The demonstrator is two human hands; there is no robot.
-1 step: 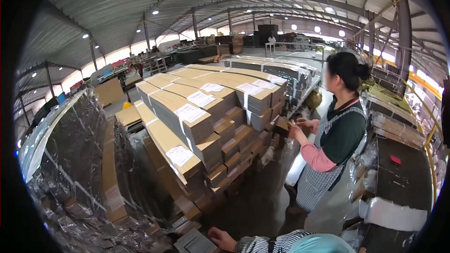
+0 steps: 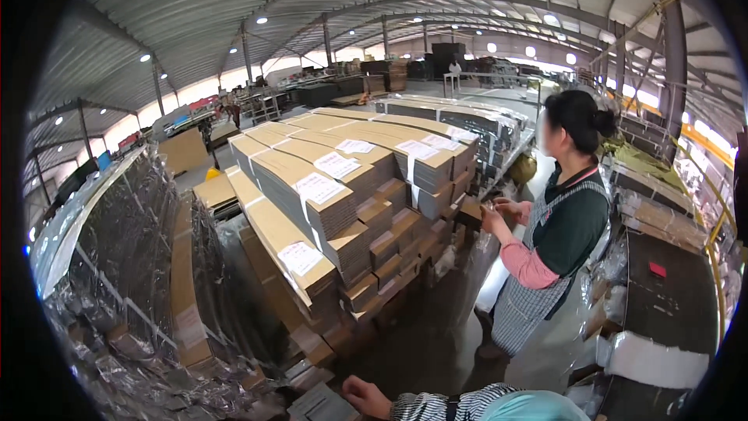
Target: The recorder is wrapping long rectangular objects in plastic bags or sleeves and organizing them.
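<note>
At the lower edge, my right hand (image 2: 368, 398) reaches in from the right in a black-and-white striped sleeve (image 2: 421, 406) with a dark band round it. Its fingers are bent in at the right edge of a flat grey box (image 2: 321, 404); the fingertips are partly hidden. My left hand does not show. Teal cloth (image 2: 538, 407) covers part of the view beside the striped sleeve. Beyond the box rises a stack of long brown cardboard bundles (image 2: 312, 187), bound with white straps and bearing white paper labels (image 2: 318, 187).
A co-worker (image 2: 573, 187) in a checked apron stands right of the stack, both hands at a small brown carton (image 2: 469, 212). Film-wrapped stacks (image 2: 125, 226) line the left. Dark panels (image 2: 672, 288) lie at the right under a white sheet (image 2: 658, 360). A shiny floor (image 2: 436, 327) runs between.
The view has shifted very slightly. My right hand has moved a little left against the grey box. The co-worker's pose is nearly the same.
</note>
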